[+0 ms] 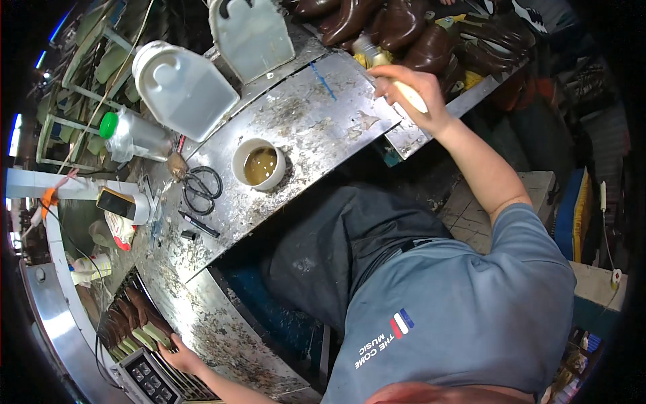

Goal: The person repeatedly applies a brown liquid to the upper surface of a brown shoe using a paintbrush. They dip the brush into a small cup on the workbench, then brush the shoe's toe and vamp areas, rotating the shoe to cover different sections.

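Observation:
My right hand (420, 97), up at the far right of the bench, is closed round the pale handle of a brush (410, 96). Its blurred far end lies beside a pile of glossy brown leather shoe uppers (404, 30). At the lower left my left hand (180, 357) has its fingers curled on the end of the nearest brown shoe (156, 332), which shows a pale green underside. That shoe stands in a row of similar ones on a slatted rack. A white cup (259, 165) of brownish liquid sits on the bench between my hands.
Two cut-open white jugs (185, 87) stand along the back of the stained metal bench (316, 128). Black-handled scissors (200, 190), a marker (199, 223) and a green-capped jar (138, 135) lie left of the cup. A lamp panel (147, 378) is next to my left hand.

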A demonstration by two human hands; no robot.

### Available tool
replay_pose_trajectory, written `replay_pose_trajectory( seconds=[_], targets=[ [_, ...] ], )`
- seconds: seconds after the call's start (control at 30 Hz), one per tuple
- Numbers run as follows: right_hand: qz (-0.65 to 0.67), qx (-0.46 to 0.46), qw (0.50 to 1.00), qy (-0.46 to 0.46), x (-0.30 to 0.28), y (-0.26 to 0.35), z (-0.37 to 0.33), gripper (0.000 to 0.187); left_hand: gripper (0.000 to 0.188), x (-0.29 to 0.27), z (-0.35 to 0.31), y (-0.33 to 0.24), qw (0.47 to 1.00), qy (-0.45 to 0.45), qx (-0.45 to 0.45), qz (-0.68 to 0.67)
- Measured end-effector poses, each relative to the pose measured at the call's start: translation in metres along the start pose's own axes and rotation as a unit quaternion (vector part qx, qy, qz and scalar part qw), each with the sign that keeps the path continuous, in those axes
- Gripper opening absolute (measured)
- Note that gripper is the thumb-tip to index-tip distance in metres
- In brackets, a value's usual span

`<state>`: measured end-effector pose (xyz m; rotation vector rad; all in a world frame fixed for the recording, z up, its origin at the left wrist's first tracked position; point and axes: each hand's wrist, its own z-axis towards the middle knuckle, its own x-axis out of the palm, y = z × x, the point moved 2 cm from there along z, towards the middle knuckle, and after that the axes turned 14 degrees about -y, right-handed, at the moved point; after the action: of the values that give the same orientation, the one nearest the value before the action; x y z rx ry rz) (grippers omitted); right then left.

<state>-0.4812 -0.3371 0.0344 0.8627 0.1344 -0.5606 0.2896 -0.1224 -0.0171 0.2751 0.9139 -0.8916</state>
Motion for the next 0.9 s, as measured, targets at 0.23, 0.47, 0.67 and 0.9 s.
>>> replay_pose_trajectory(
  seconds=[0.23,0.47,0.67,0.9],
  targets=[
    [-0.275,-0.22,0.932,-0.083,-0.044,-0.064,0.029,0.032,0.055,-0.074,-0.089,-0.075,0.998,0.023,-0.011,-0.065],
    [-0.297,-0.319,0.899,0.033,0.059,-0.128,0.129,0.045,0.05,-0.133,-0.154,-0.162,0.988,0.068,0.066,-0.124],
    [-0.411,-0.234,0.862,0.184,0.077,-0.19,0.152,0.045,0.043,-0.184,-0.195,-0.18,0.986,0.071,0.079,-0.126],
    [-0.205,-0.199,0.958,-0.036,-0.002,-0.186,0.234,0.044,0.04,-0.192,-0.22,-0.172,0.982,0.06,0.028,-0.174]
  ],
)
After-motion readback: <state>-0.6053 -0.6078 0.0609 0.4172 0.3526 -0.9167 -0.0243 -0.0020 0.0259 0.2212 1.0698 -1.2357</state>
